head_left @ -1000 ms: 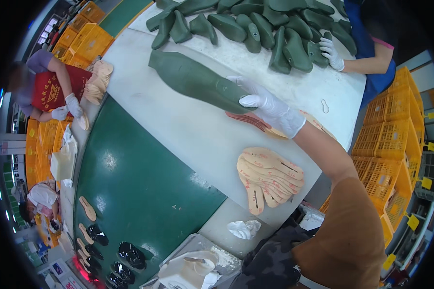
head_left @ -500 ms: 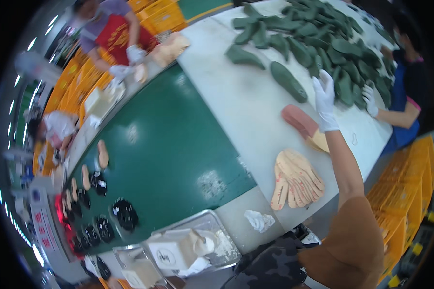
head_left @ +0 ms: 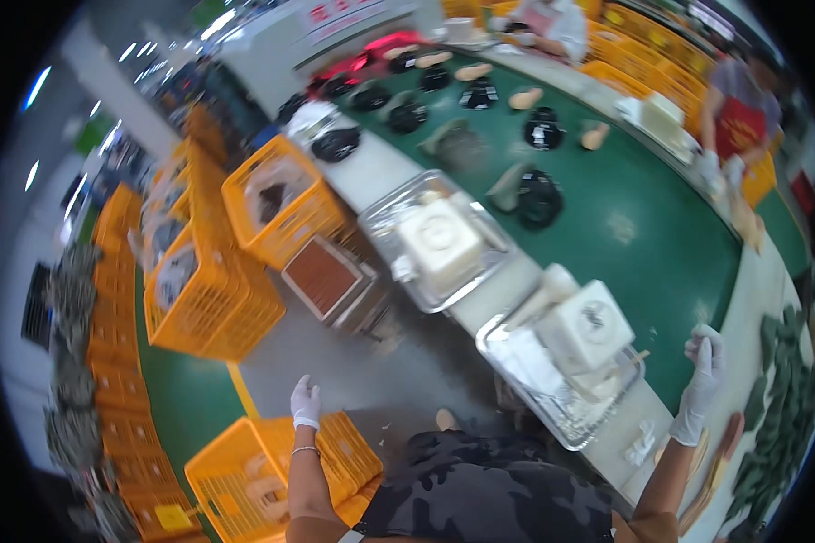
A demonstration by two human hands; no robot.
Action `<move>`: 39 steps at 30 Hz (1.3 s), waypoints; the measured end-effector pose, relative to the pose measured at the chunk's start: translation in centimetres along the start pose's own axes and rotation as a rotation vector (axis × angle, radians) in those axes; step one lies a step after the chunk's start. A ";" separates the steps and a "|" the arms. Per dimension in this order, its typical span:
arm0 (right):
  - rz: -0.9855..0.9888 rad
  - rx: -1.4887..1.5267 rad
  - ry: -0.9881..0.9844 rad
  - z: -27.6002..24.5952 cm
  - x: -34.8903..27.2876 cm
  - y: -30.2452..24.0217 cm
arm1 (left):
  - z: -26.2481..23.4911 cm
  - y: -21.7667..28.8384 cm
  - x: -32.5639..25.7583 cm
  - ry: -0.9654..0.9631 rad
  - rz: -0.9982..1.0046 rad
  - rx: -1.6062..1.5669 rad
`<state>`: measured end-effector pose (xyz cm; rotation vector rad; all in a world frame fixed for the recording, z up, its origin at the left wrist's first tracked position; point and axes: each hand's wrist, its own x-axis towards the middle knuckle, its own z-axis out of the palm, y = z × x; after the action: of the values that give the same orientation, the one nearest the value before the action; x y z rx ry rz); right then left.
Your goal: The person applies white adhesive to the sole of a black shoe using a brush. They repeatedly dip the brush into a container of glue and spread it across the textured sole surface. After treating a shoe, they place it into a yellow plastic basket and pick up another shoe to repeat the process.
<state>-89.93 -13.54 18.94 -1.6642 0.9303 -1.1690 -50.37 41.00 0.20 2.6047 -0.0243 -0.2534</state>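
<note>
My left hand, in a white glove, hangs above an orange crate at the lower left. Its fingers are a little apart and nothing shows in them. On the right, my white-gloved right hand hovers near the edge of the green conveyor belt, fingers loosely bent, with no held thing visible. Beside that forearm lie a reddish foot-shaped piece and tan insoles, partly hidden by the arm. Dark green foot-shaped pieces are heaped farther right.
Two metal trays along the belt hold white square containers. Black shiny shoe parts and tan insoles ride on the belt. Stacked orange crates and a brown-topped stand are left. Co-workers stand across the belt.
My view has swung left, bringing crates and floor into sight. My right hand has left the pile of green pieces and is now by the belt; my left hand has come into view.
</note>
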 end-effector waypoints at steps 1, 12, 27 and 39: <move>-0.016 -0.018 -0.076 4.6 -0.5 -2.2 | -0.5 -3.7 -0.7 0.045 0.016 0.043; -0.524 -0.537 -1.642 37.7 -12.5 -5.8 | -2.5 -24.9 -16.6 0.134 -0.666 0.348; -0.216 -0.479 -1.387 76.3 -15.8 3.7 | -8.9 -32.7 3.3 0.530 -0.810 0.281; -0.348 -0.802 -0.533 103.7 1.3 0.0 | -21.1 -38.4 34.8 0.034 -0.543 -0.010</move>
<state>9.61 9.56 1.14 -2.6944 0.8187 -0.4855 -13.52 82.38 -7.21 2.5555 0.6994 -0.3951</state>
